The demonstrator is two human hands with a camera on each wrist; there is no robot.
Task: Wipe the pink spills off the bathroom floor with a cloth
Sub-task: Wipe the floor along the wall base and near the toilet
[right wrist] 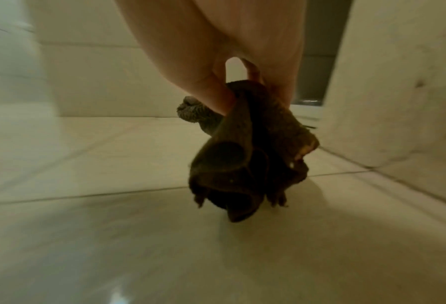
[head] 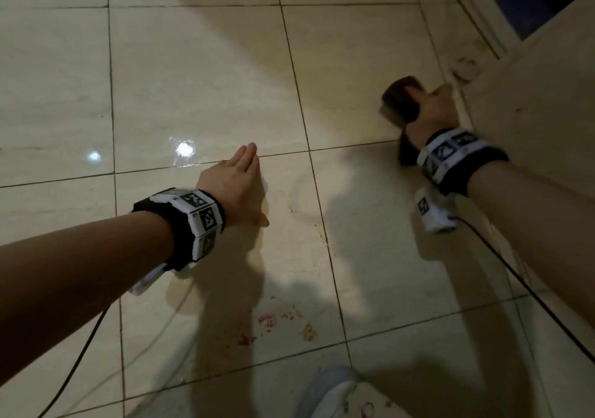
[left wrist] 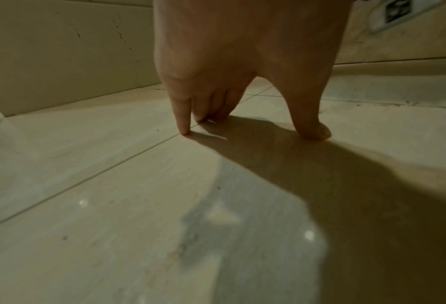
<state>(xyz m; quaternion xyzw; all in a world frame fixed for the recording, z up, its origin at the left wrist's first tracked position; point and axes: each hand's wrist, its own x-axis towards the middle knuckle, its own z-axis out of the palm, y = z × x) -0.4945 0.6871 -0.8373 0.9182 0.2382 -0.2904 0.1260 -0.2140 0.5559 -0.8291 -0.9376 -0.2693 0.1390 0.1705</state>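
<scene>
Near the right-hand wall, the right hand (head: 434,108) is pinching a dark brown cloth (head: 401,99) between thumb and fingers; in the right wrist view the cloth (right wrist: 247,156) is hanging bunched, its lower folds at or just above the tile floor (head: 193,79), contact unclear. The left hand (head: 236,185) is lying flat with fingers straight, fingertips (left wrist: 185,131) touching a grout line, gripping nothing. Pink spills (head: 267,321) are sitting low in the head view, close to the person's body, well apart from the cloth and toward the wearer's left of it. The left hand is sitting nearer the spills than the right. Judging from this, the cloth hand is needing to travel back toward the body and leftward to reach them. Wiping there is looking not yet done.
</scene>
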